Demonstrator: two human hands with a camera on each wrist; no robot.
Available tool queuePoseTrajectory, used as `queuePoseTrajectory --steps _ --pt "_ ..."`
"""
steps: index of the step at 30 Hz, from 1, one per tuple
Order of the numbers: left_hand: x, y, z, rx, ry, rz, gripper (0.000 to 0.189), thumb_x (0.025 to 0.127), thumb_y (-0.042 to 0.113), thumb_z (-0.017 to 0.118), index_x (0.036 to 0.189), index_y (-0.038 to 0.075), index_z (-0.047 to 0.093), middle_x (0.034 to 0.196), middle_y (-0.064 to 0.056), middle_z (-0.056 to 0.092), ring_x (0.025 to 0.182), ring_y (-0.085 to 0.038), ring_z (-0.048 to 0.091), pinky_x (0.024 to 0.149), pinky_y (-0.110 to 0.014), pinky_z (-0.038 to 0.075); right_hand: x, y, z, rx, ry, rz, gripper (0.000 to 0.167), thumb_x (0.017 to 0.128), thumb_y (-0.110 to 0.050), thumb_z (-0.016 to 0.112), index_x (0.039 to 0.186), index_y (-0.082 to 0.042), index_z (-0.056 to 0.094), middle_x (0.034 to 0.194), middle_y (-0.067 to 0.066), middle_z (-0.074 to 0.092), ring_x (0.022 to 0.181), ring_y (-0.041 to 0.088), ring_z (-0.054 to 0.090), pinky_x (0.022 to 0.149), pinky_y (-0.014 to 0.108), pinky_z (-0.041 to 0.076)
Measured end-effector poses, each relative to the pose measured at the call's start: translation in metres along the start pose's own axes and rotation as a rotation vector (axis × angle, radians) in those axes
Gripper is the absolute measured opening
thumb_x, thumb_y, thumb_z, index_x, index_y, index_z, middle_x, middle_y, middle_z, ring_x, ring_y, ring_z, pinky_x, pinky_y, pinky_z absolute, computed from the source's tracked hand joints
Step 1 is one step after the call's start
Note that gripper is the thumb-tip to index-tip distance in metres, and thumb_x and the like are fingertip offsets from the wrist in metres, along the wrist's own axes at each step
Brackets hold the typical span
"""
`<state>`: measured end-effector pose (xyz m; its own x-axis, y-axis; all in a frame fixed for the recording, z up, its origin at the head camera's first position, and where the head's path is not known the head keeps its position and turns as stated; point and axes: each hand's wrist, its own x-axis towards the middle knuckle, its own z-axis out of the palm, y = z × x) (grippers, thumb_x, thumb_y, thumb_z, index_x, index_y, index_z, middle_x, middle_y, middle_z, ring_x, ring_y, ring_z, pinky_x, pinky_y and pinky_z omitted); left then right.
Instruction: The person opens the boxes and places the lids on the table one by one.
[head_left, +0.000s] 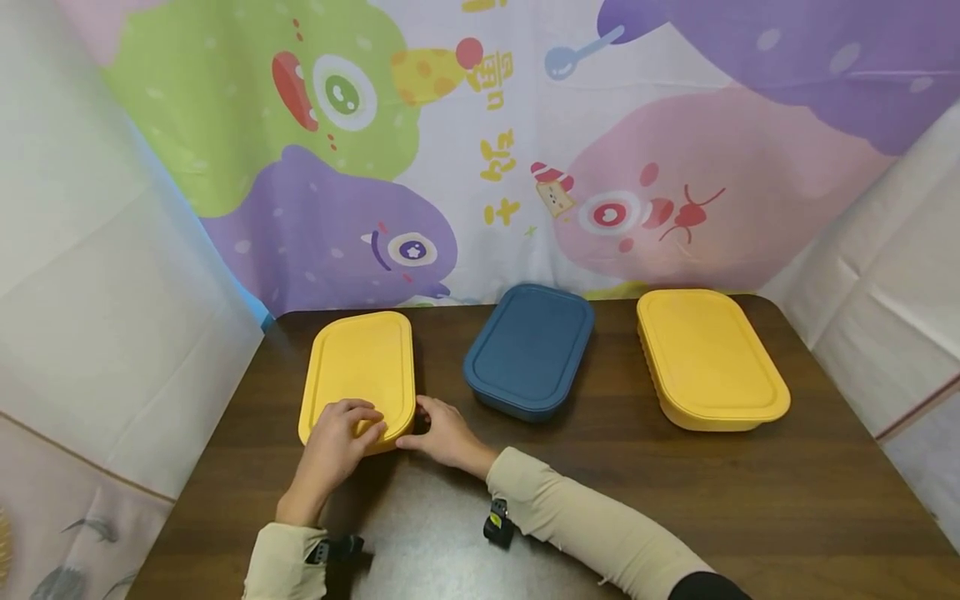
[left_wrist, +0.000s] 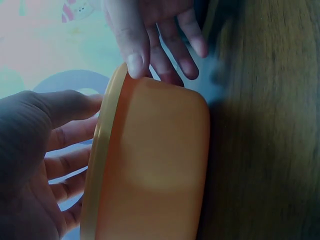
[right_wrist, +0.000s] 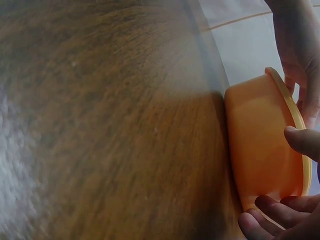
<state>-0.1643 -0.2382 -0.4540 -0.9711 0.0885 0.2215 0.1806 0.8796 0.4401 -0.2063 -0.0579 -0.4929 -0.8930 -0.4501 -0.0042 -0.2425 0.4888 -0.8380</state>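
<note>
A yellow lidded food container sits on the left of the table, its lid in place. My left hand is over the lid's near end, fingers spread and slightly bent, fingertips touching the top. At the near right corner, my right hand holds the container, thumb at the lid's rim and fingers along the side. In the left wrist view, the orange-looking container wall stands between the lid rim and the table. The right wrist view shows the right fingers against the container's lower wall.
A dark blue lidded container stands in the middle of the table. Another yellow lidded container is on the right. Behind the table hangs a cartoon-printed cloth. White cloth hangs at the left side.
</note>
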Motion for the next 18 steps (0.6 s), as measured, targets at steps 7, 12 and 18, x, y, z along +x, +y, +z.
queuePoseTrajectory --steps 7,12,18 --pt "-0.0021 0.0041 0.0011 0.009 -0.020 0.026 0.018 0.083 0.024 0.077 0.089 0.007 0.076 0.109 -0.014 0.067 0.106 -0.036 0.056 0.093 -0.050 0.046 0.0008 0.0005 0.0020 0.011 0.029 -0.024 0.061 0.082 -0.029 0.079 0.132 -0.003 0.055 0.123 0.011 0.065 0.111 0.026 0.063 0.094 0.037 0.052" --pt "-0.0036 0.0051 0.0015 0.003 -0.022 0.046 0.021 0.080 0.025 0.079 0.090 0.007 0.075 0.109 -0.014 0.066 0.106 -0.036 0.056 0.092 -0.049 0.046 0.0006 -0.0003 0.0034 0.036 0.047 -0.023 0.060 0.082 -0.029 0.079 0.132 -0.003 0.056 0.122 0.012 0.066 0.112 0.027 0.063 0.094 0.038 0.052" --pt "-0.0042 0.0074 0.0021 0.029 -0.016 0.071 0.024 0.076 0.023 0.083 0.091 0.007 0.075 0.106 -0.012 0.066 0.102 -0.033 0.057 0.086 -0.047 0.047 -0.0001 0.0003 0.0034 0.057 0.057 -0.006 0.059 0.082 -0.026 0.079 0.131 -0.003 0.055 0.122 0.013 0.066 0.113 0.029 0.063 0.095 0.040 0.052"
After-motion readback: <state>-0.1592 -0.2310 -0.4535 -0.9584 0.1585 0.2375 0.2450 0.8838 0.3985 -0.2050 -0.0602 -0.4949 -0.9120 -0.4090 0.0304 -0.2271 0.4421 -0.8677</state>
